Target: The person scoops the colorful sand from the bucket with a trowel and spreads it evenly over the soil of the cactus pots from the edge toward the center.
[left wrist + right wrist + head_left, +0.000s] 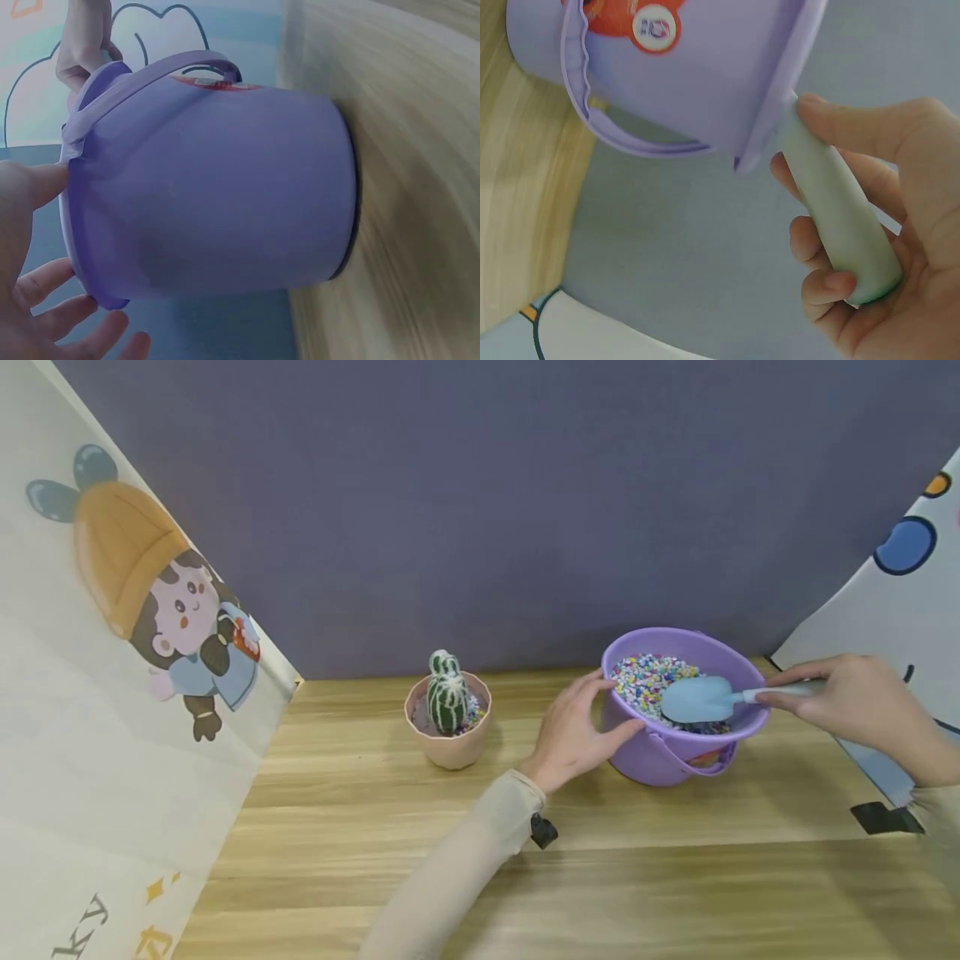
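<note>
Here, the right hand (862, 697) grips a pale-blue scoop (697, 699), the left hand (572, 727) spread against a round purple bucket (641, 760).

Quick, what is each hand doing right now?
Left hand: open, touching the rim of the purple bucket.
Right hand: closed, holding the light blue scoop by its handle.

A grey-blue wall (480, 510) stands along the far edge of the wood-grained table (315, 868); a white panel (67, 660) with a cartoon figure (168, 589) borders its left edge, a spotted panel (885, 618) its right.
</note>
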Tool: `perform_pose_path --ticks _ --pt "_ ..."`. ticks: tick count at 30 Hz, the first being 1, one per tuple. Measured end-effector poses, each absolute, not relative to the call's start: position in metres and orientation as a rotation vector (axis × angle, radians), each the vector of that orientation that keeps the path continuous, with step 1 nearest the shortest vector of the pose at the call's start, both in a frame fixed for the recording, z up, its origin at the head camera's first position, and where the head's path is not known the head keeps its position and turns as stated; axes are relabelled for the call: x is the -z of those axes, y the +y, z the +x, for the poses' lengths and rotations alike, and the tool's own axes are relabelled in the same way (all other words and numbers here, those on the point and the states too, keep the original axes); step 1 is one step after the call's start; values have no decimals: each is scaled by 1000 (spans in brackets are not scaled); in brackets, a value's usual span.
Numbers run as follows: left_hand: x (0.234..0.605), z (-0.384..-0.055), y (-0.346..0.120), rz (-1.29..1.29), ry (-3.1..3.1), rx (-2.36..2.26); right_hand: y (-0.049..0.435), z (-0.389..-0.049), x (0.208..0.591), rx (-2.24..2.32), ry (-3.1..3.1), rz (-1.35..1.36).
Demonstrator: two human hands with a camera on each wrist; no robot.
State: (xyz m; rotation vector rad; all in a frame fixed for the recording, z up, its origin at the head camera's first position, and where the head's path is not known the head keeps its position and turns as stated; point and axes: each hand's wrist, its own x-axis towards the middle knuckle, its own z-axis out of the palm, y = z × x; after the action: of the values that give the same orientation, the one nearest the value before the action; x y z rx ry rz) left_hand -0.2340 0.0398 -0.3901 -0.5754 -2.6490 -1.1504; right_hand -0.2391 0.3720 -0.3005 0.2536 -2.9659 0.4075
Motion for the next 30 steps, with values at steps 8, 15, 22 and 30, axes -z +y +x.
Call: perform_pose_path --ticks 8,15,22,30 --pt "381 -234 41 -596 -2687 1057 391 -244 288 -310 -2909 248" --pt "383 -234 39 -585 -2700 1053 384 -255 291 -220 -2931 296" --pt "383 -233 42 -593 -2697 1033 365 -263 321 -472 -2898 381" --pt "383 -234 40 -570 -2686 1036 364 -266 323 -684 -2949 273"
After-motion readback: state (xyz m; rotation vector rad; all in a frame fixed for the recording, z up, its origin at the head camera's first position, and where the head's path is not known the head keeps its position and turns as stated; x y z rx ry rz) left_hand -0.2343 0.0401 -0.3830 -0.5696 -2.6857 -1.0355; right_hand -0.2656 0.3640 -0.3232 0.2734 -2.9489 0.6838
